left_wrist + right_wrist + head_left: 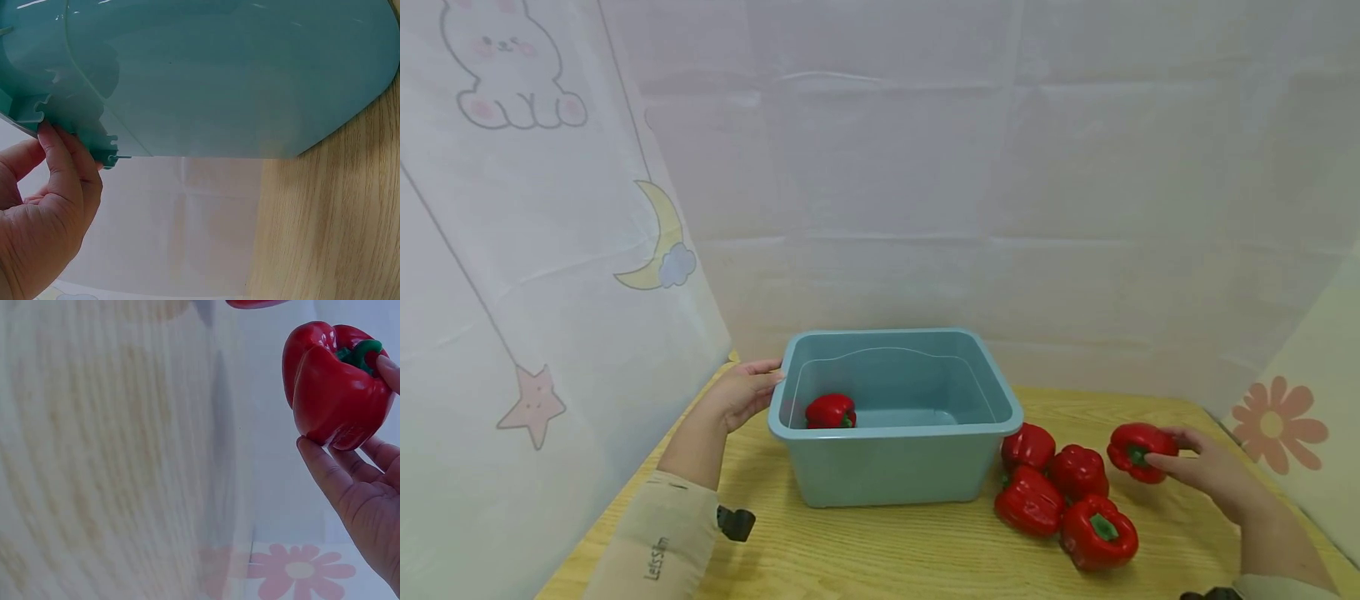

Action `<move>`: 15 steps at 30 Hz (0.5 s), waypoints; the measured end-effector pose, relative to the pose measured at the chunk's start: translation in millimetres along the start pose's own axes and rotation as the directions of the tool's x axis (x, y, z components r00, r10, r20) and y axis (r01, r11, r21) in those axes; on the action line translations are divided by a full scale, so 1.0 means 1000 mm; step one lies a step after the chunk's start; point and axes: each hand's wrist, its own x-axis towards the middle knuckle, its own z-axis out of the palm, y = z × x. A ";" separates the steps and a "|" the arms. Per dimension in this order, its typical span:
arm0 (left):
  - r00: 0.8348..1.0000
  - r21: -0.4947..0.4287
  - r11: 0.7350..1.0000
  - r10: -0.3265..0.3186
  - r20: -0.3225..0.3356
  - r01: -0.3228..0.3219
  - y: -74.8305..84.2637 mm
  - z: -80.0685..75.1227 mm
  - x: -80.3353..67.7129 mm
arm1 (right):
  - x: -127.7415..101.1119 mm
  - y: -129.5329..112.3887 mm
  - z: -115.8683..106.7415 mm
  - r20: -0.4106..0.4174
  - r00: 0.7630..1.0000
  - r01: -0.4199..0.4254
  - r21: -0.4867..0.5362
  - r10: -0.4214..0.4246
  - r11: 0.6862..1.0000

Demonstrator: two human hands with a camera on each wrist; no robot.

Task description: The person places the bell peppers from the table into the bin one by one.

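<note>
One red pepper (1138, 451) in right hand (1213, 471), stem (359, 355) facing thumb, lifted sideways.

The tub (895, 467) looks like smooth moulded plastic, teal, with a soft satin sheen rather than a mirror gloss; under its rim (seen from the left wrist) thin ribs (37, 112) show the same plastic; the peppers (1063, 492) have waxy, glossy red skin that catches highlights, and the one in the right wrist view (334, 384) shows a duller green stem (357, 355); the counter (887, 550) is pale wood-grain, smooth and matt; the backdrop (925, 208) is thin white cloth, creased, with printed pastel figures; the left sleeve (655, 542) is matt beige knit.
</note>
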 end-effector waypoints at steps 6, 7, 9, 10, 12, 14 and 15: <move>1.000 0.001 1.000 0.010 0.010 -0.010 0.000 0.000 0.000 | 0.003 -0.009 -0.008 -0.048 0.998 0.038 -0.003 -0.038 0.999; 1.000 0.001 1.000 0.012 0.009 -0.012 0.000 0.001 0.000 | 0.004 -0.011 -0.010 -0.051 0.998 0.046 0.009 -0.046 0.999; 1.000 0.003 1.000 0.012 0.008 -0.012 0.001 0.001 -0.001 | 0.004 -0.015 -0.013 -0.069 0.996 0.054 0.002 -0.054 0.999; 1.000 0.004 1.000 0.012 0.008 -0.012 0.001 0.001 -0.001 | 0.004 -0.018 -0.015 -0.075 0.995 0.061 -0.003 -0.061 0.998; 1.000 0.001 1.000 0.006 -0.002 -0.006 0.001 0.001 0.000 | 0.004 -0.023 -0.018 -0.082 0.994 0.075 -0.020 -0.076 0.997; 1.000 0.003 1.000 0.003 -0.005 -0.003 0.001 0.001 0.000 | 0.003 -0.029 -0.021 -0.085 0.993 0.082 -0.041 -0.085 0.996; 1.000 0.005 1.000 0.003 -0.005 -0.003 0.001 0.001 0.000 | 0.003 -0.032 -0.022 -0.082 0.993 0.087 -0.045 -0.091 0.995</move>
